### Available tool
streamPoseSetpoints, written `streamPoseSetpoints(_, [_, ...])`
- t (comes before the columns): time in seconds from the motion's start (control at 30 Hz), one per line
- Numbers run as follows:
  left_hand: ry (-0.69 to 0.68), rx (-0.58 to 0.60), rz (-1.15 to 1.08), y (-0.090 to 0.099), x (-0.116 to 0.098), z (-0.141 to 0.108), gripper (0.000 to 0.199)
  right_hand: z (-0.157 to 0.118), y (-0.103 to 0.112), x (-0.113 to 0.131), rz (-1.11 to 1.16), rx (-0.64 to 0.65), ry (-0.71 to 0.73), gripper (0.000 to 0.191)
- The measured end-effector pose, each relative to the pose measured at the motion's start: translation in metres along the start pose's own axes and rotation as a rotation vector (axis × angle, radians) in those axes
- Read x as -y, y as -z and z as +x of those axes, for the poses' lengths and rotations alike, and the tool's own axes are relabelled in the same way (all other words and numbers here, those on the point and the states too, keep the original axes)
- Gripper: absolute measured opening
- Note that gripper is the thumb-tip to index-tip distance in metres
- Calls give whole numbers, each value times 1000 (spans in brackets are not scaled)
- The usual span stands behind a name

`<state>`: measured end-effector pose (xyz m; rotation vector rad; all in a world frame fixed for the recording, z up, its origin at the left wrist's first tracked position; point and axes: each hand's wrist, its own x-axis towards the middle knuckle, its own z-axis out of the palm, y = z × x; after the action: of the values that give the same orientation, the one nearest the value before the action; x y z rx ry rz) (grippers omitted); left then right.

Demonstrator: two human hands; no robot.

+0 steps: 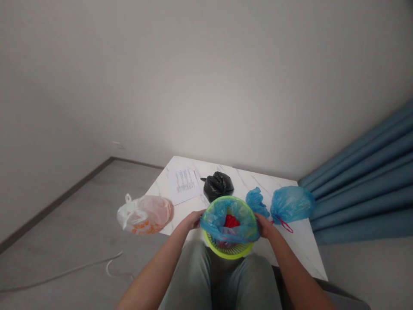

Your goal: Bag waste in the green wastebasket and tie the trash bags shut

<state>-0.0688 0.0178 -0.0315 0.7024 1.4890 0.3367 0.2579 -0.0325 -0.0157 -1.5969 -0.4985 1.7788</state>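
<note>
A yellow-green plastic basket (pixel 228 255) sits close to my knees at the table's near edge. Lining it is a blue plastic bag (pixel 242 231), its edge spread over the rim. Something red (pixel 231 221) lies inside the bag; its kind is unclear. At the basket's left side my left hand (pixel 195 218) is closed on the bag's edge. My right hand (pixel 263 224) grips the same bag at the right side. Fingers of both hands are partly hidden.
On the white marbled table (pixel 240 174) are a black plastic bag (pixel 218 185), a crumpled blue bag (pixel 257 201), a filled blue bag (pixel 293 201) with a red drawstring, and printed paper (pixel 184 185). A white bag (pixel 145 214) overhangs the left edge. Blue curtains (pixel 364 185) hang at right.
</note>
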Motion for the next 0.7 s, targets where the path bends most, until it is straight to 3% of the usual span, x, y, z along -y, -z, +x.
streamPoseSetpoints(0.1, [39, 19, -84, 15, 14, -19, 53, -12, 23, -30, 317, 70, -233, 33])
streamPoseSetpoints(0.2, [29, 46, -170, 14, 25, -40, 59, -31, 34, -57, 473, 20, -255, 38])
streamPoseSetpoints(0.3, [-71, -15, -189, 1, 35, -55, 50, -50, 29, -81, 473, -19, -213, 28])
streamPoseSetpoints(0.43, [-220, -132, -281, -14, 50, -63, 30, -59, 12, -106, 514, -147, -39, 26])
streamPoseSetpoints(0.57, [-297, -122, -405, -18, 69, -65, 22, -58, 6, -126, 563, -230, 59, 24])
streamPoseSetpoints(0.7, [-306, -78, -461, -23, 89, -64, 23, -57, 7, -145, 426, -238, 54, 22])
